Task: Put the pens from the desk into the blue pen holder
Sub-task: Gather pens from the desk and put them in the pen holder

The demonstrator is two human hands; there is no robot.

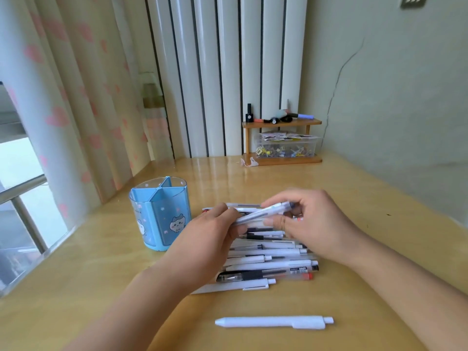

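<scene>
A blue pen holder [160, 213] with a divided top and cartoon stickers stands upright on the wooden desk, left of centre; no pens show in it. A heap of several pens [272, 259], mostly white, lies to its right. Above the heap both hands grip one translucent pen [263, 213], tilted up to the right. My left hand [211, 240] pinches its lower left end, my right hand [309, 225] its upper right end. One white pen [274, 322] lies alone near the desk's front edge.
At the back of the desk [101, 274] stands a small wooden shelf [281, 141] with small items and a clear box of clips. A curtain and window run along the left edge; a wall bounds the right side.
</scene>
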